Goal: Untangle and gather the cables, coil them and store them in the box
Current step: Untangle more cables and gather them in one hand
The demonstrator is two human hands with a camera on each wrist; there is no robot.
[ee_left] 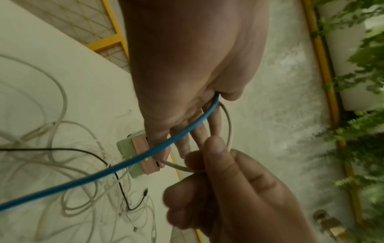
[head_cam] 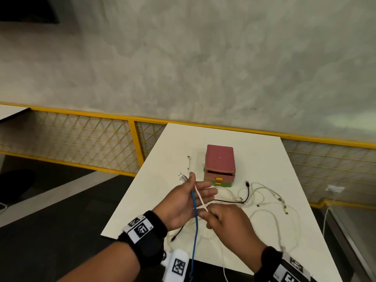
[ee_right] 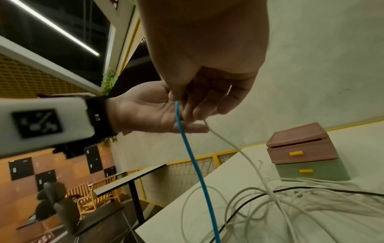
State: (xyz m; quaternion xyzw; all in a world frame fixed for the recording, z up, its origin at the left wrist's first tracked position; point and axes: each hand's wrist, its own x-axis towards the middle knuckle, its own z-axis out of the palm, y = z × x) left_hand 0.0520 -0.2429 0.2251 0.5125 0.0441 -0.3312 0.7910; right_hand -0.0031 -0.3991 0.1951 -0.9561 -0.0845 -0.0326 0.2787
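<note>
Left hand [head_cam: 184, 202] thumb-pinches blue cable [head_cam: 195, 226], fingers straight | right hand [head_cam: 227, 222] pinches white cable [head_cam: 200, 198]

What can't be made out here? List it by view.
- Blue cable: far end cut off by the head view's bottom edge.
- Box: contents hidden by its drawer fronts, every view.
- Plugs at the left hand: too small, blurred in head view.

A blue cable [head_cam: 195, 216] hangs from the raised hands down past the table's near edge, with a pale cable [head_cam: 200, 198] crossing it. White cables [head_cam: 270, 202] and a black cable [head_cam: 243, 197] lie tangled on the right. The box [head_cam: 220, 165], pink over green with yellow drawer handles, stands farther back, drawers closed.
</note>
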